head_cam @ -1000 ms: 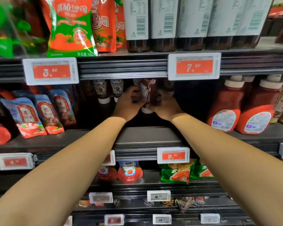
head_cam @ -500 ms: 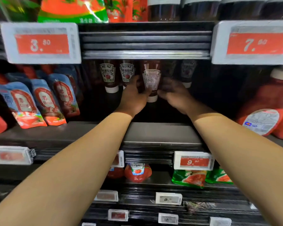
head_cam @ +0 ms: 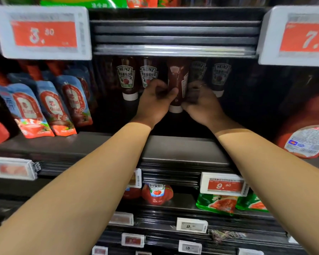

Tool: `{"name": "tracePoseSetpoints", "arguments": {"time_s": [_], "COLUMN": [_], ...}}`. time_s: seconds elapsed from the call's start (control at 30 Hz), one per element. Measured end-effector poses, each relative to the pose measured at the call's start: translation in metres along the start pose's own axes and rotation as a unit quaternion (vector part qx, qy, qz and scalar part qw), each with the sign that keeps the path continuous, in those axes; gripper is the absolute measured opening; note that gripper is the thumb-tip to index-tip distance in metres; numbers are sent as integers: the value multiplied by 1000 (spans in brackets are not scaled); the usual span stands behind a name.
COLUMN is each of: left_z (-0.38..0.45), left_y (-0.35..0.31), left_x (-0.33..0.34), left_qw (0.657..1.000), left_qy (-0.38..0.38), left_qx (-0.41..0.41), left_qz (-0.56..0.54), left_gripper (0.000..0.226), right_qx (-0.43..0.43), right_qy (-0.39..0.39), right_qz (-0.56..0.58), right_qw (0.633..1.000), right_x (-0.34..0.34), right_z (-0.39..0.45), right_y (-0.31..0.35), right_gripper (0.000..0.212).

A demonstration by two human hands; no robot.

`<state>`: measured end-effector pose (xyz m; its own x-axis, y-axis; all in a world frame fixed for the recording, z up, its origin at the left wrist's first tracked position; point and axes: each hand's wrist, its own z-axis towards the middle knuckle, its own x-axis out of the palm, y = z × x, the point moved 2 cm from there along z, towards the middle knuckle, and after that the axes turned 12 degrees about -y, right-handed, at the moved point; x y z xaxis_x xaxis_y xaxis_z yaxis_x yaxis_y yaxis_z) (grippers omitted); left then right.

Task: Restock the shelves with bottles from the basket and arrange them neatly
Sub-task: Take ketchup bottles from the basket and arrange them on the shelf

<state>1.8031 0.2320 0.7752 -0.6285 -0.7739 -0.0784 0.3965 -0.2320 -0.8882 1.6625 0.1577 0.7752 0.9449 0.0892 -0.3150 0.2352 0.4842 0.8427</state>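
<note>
Both hands grip one ketchup bottle (head_cam: 177, 83) in the row under the 3.90 price tag (head_cam: 42, 33): left hand (head_cam: 155, 102) with thumb curled on its front, right hand (head_cam: 199, 100) with fingers wrapped on its side. The label faces sideways, so the step looks like arranging; next it needs a turn to face front like the Heinz bottles (head_cam: 127, 78) left of it.

A dark metal shelf (head_cam: 182, 150) carries upside-down ketchup bottles (head_cam: 127, 80) at the back and blue sauce pouches (head_cam: 50, 105) at the left.
</note>
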Motion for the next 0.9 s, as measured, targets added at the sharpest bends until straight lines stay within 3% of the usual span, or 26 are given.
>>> {"name": "tracePoseSetpoints", "arguments": {"time_s": [0.3, 0.53, 0.63, 0.8, 0.9], "left_z": [-3, -3, -2, 0, 0], "left_y": [-4, -4, -6, -2, 1], "left_x": [-6, -4, -3, -2, -4], "left_qw": [1000, 999, 998, 998, 998], "left_qy": [11, 11, 15, 38, 32], "left_qx": [-3, -31, -55, -51, -48], "left_qz": [28, 8, -33, -30, -31], "left_gripper": [28, 38, 44, 46, 50], "right_qx": [-52, -87, -44, -27, -30], "right_qy": [62, 29, 37, 39, 32], "right_qz": [3, -72, -46, -4, -7], "right_qw": [997, 993, 997, 999, 999], "right_x": [3, 4, 2, 5, 6], "right_z": [-9, -7, -3, -1, -4], "right_y": [6, 10, 5, 1, 2], "right_gripper": [68, 66, 70, 54, 61]}}
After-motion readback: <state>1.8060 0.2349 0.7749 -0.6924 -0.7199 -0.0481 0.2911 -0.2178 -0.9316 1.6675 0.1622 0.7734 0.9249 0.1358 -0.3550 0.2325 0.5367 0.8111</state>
